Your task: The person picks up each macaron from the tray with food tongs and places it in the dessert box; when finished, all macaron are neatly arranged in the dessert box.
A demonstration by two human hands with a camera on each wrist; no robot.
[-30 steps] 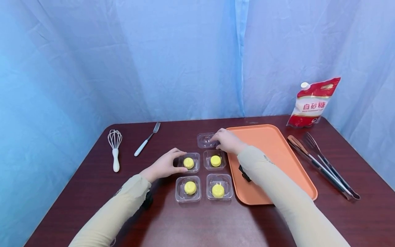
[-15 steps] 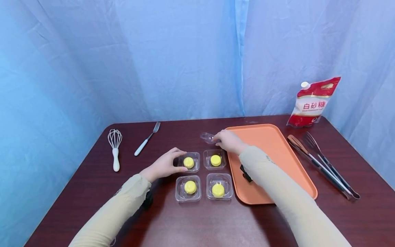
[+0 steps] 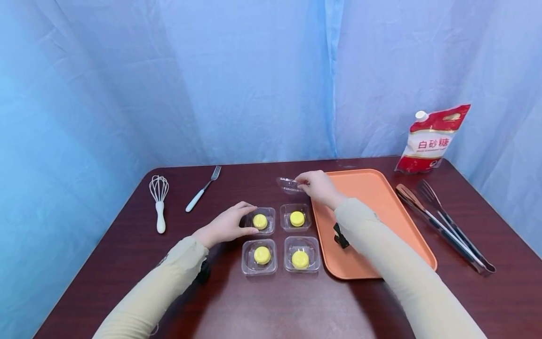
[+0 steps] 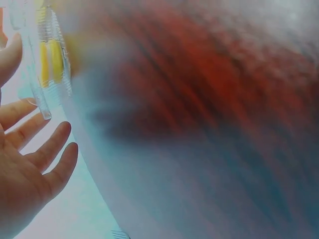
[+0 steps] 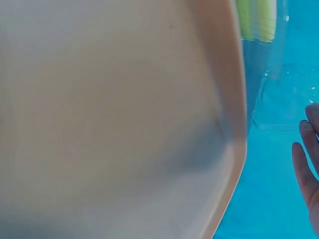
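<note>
Several clear plastic boxes, each with a yellow round piece inside, stand in two rows in the head view. My left hand holds the back left box between thumb and fingers; its yellow piece shows between them. In the left wrist view that box stands between thumb and fingers, the other fingers spread loosely. Above the table behind the back right box, my right hand pinches a clear plastic lid by its right edge. The lid is tilted. Only some fingers show in the right wrist view.
An orange tray lies right of the boxes, under my right forearm. Farther right are tongs and a standing red-and-white sugar bag. A whisk and a fork lie at left. Blue curtains hang behind the table.
The lid lay flat on the table behind the back right box; my right hand has taken hold of it and lifted and tilted it. My left hand has stayed at its box.
</note>
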